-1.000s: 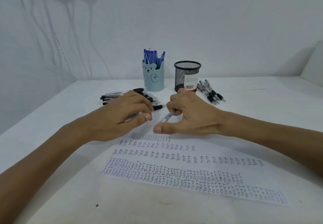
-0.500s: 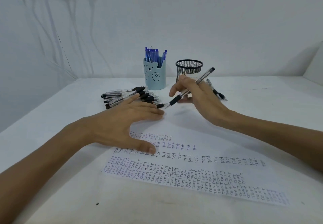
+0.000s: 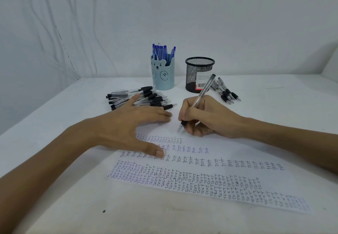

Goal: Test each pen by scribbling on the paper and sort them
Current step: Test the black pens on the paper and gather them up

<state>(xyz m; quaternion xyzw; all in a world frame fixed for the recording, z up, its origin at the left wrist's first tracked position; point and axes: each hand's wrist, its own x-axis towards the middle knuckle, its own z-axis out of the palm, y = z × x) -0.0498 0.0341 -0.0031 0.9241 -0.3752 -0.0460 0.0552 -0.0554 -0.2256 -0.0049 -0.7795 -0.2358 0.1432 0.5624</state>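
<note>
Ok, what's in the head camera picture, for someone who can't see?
A right hand holds a clear pen tip-down over white scribbled paper, left hand flat on it. Behind: loose pens, a blue bear cup, a black mesh cup.

Only the person's arms are in sight from here. The left forearm (image 3: 45,169) and the right forearm (image 3: 285,140) are bare along all of their visible length, both slim and smooth. The left hand (image 3: 128,124) is bare too, with long, narrow fingers and a short, neatly trimmed thumbnail (image 3: 159,153). The right hand (image 3: 210,118) is likewise uncovered, its knuckles showing as rounded ridges.
</note>
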